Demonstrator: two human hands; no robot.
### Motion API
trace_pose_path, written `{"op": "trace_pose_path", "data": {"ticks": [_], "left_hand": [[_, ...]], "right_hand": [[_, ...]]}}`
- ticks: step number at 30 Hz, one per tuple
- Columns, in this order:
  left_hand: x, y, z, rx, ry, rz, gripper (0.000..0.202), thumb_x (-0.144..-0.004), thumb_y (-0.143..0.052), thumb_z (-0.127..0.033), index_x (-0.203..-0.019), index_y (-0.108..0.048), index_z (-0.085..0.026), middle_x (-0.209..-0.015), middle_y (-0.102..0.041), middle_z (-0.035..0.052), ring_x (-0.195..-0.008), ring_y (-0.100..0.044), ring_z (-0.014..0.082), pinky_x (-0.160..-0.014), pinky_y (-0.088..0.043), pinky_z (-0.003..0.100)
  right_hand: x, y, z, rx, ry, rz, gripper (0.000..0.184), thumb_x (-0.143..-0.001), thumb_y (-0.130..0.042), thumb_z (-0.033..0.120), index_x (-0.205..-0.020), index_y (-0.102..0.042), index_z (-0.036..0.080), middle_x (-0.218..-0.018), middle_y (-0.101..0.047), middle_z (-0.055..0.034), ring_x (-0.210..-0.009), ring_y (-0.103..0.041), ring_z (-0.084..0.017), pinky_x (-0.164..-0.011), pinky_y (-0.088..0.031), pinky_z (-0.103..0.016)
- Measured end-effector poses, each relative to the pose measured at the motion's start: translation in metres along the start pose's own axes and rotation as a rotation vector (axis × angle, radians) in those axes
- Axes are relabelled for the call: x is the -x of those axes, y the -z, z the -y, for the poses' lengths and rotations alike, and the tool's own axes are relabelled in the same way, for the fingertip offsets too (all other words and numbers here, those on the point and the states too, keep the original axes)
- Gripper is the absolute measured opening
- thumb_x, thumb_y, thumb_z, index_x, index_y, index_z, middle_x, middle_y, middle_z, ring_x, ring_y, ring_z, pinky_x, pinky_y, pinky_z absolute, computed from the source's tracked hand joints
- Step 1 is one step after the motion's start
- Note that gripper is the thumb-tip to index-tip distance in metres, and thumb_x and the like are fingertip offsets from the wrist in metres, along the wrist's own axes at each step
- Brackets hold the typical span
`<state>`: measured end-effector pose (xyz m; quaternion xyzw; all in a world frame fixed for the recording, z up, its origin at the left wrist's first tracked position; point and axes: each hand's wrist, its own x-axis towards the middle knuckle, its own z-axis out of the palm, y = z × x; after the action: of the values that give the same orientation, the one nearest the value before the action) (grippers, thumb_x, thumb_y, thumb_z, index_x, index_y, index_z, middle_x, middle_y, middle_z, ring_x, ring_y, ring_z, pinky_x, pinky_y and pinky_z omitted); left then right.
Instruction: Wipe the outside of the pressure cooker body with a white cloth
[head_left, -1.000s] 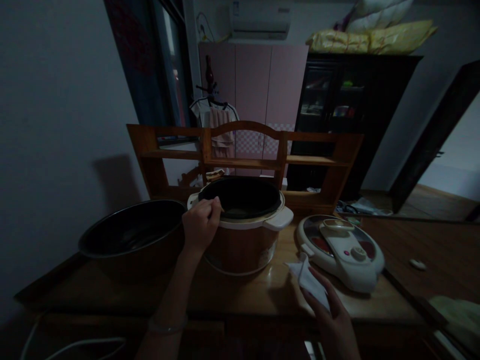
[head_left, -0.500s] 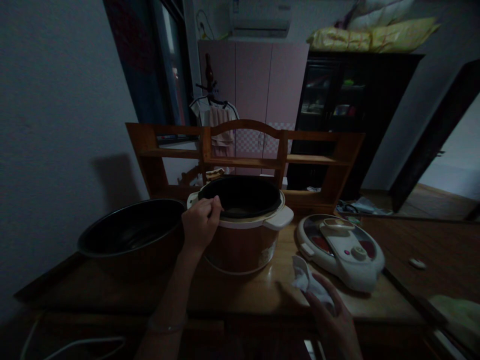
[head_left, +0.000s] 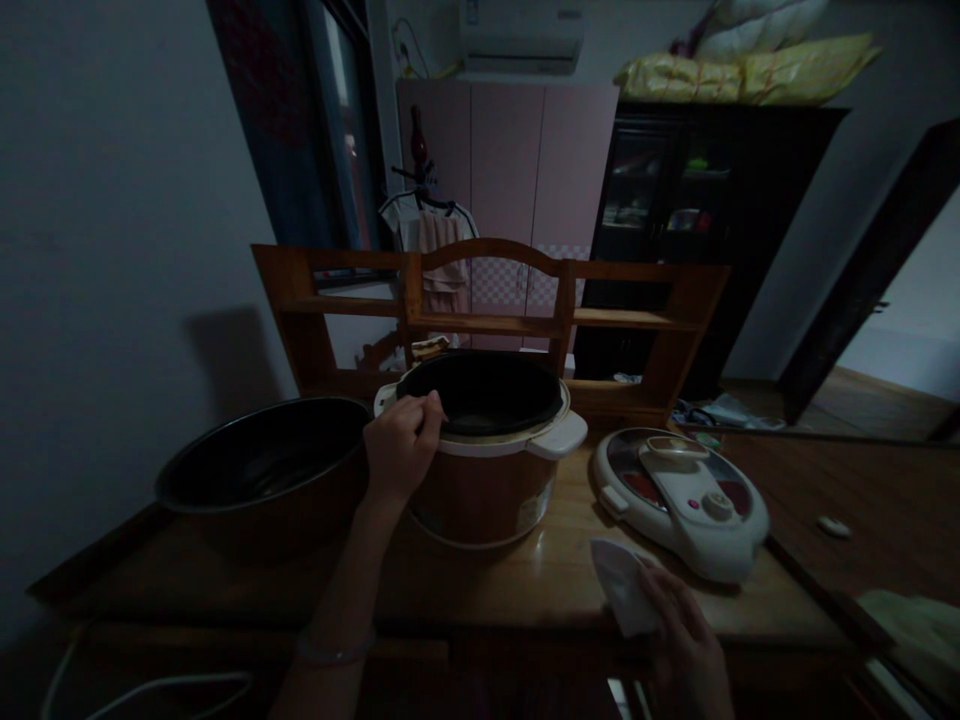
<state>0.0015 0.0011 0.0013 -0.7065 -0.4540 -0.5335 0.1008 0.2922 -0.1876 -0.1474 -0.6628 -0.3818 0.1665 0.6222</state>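
Note:
An electric cooker (head_left: 480,490) with a brown body, white rim and side handles stands lidless on the wooden desk. Its black inside (head_left: 487,395) shows. My left hand (head_left: 405,440) is closed over the near-left part of its rim; the fingertips are hidden. In my right hand (head_left: 682,620), low on the right above the desk's front edge, is a folded white tissue (head_left: 624,585), pinched between fingers and thumb. Just beyond that hand lies the cooker's white lid (head_left: 686,505), with a handle and a round knob. A wide dark pot (head_left: 262,460) sits left of the cooker.
The desk (head_left: 465,595) carries a low wooden shelf rack (head_left: 487,325) along its back. A wall (head_left: 127,300) rises close on the left. White cable (head_left: 172,682) hangs at lower left. A small white object (head_left: 834,527) lies on the brown surface at right.
The white tissue has turned in my right hand and now shows a flatter, folded face. That hand has shifted slightly to the right and down. My left hand has stayed on the rim.

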Motion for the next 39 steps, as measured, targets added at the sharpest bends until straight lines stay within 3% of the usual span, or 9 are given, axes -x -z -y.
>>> {"op": "trace_pose_path", "data": {"ticks": [4, 8, 13, 21, 24, 28, 30, 33, 39], "left_hand": [[0.0, 0.0, 0.001, 0.002, 0.0, 0.009, 0.045, -0.1, -0.04, -0.036, -0.067, -0.067, -0.021, -0.075, -0.071, 0.0038, -0.077, -0.066, 0.0172, -0.072, -0.043, 0.031], [0.0, -0.001, 0.002, 0.013, -0.004, 0.002, 0.044, -0.099, -0.04, -0.036, -0.067, -0.067, -0.022, -0.075, -0.071, 0.0039, -0.077, -0.066, 0.0173, -0.071, -0.043, 0.03], [-0.001, 0.0, 0.001, 0.013, 0.005, 0.01, 0.044, -0.099, -0.04, -0.035, -0.067, -0.067, -0.021, -0.075, -0.071, 0.004, -0.077, -0.066, 0.017, -0.071, -0.042, 0.03], [-0.001, 0.0, 0.001, 0.002, 0.012, 0.024, 0.045, -0.1, -0.04, -0.036, -0.067, -0.065, -0.02, -0.075, -0.07, 0.0041, -0.077, -0.066, 0.0163, -0.073, -0.042, 0.03], [-0.001, 0.0, 0.001, -0.001, 0.015, 0.025, 0.044, -0.1, -0.04, -0.035, -0.067, -0.065, -0.02, -0.075, -0.07, 0.0043, -0.078, -0.066, 0.0165, -0.073, -0.042, 0.03], [0.0, 0.0, 0.001, 0.01, 0.008, 0.017, 0.044, -0.1, -0.04, -0.033, -0.066, -0.065, -0.02, -0.074, -0.07, 0.0043, -0.077, -0.066, 0.0164, -0.073, -0.042, 0.03], [0.0, 0.0, 0.001, 0.012, -0.002, 0.015, 0.044, -0.1, -0.04, -0.033, -0.066, -0.065, -0.02, -0.074, -0.071, 0.0042, -0.077, -0.066, 0.0164, -0.073, -0.042, 0.03], [0.0, 0.0, 0.001, 0.014, -0.005, 0.009, 0.044, -0.1, -0.04, -0.033, -0.066, -0.065, -0.02, -0.074, -0.071, 0.0043, -0.077, -0.066, 0.0165, -0.073, -0.042, 0.03], [0.0, -0.001, 0.002, 0.008, 0.009, 0.014, 0.045, -0.1, -0.04, -0.035, -0.067, -0.065, -0.02, -0.075, -0.071, 0.0047, -0.078, -0.066, 0.0167, -0.073, -0.042, 0.03]], "right_hand": [[0.001, 0.0, 0.009, 0.0, -0.129, -0.022, 0.043, -0.077, -0.067, 0.061, -0.097, -0.07, 0.024, -0.13, -0.063, -0.0069, -0.109, -0.064, -0.031, -0.073, -0.054, -0.03], [-0.01, 0.006, 0.016, 0.213, -0.138, 0.03, 0.046, -0.078, -0.064, 0.066, -0.097, -0.066, 0.024, -0.094, -0.072, -0.0048, -0.083, -0.066, -0.025, -0.063, -0.049, -0.026], [-0.031, 0.009, 0.005, -0.013, -0.094, 0.182, 0.041, -0.079, -0.067, 0.062, -0.087, -0.058, 0.023, -0.068, -0.061, 0.0014, -0.06, -0.056, -0.016, -0.053, -0.045, -0.022], [-0.071, 0.004, 0.002, 0.08, 0.131, 0.286, 0.037, -0.082, -0.063, 0.06, -0.088, -0.058, 0.023, -0.086, -0.063, -0.0005, -0.089, -0.061, -0.02, -0.087, -0.049, -0.028], [-0.078, 0.0, 0.007, 0.042, 0.016, 0.27, 0.042, -0.077, -0.068, 0.06, -0.097, -0.061, 0.023, -0.107, -0.067, -0.0056, -0.107, -0.06, -0.026, -0.091, -0.049, -0.033], [-0.074, -0.001, 0.006, -0.079, -0.13, 0.318, 0.074, -0.061, -0.083, 0.051, -0.126, -0.058, 0.026, -0.127, -0.064, -0.009, -0.109, -0.064, -0.031, -0.08, -0.056, -0.037], [-0.07, 0.001, 0.004, -0.084, -0.187, 0.303, 0.078, -0.056, -0.087, 0.047, -0.125, -0.06, 0.024, -0.117, -0.07, -0.0092, -0.1, -0.068, -0.031, -0.072, -0.058, -0.035], [-0.064, 0.003, -0.002, -0.113, -0.365, 0.302, 0.069, -0.058, -0.088, 0.047, -0.117, -0.066, 0.018, -0.097, -0.076, -0.0094, -0.084, -0.072, -0.03, -0.061, -0.057, -0.033], [-0.055, -0.006, -0.005, -0.507, -0.663, 0.289, 0.053, -0.055, -0.092, 0.04, -0.097, -0.074, 0.014, -0.085, -0.077, -0.0114, -0.075, -0.074, -0.031, -0.067, -0.06, -0.039]]}}
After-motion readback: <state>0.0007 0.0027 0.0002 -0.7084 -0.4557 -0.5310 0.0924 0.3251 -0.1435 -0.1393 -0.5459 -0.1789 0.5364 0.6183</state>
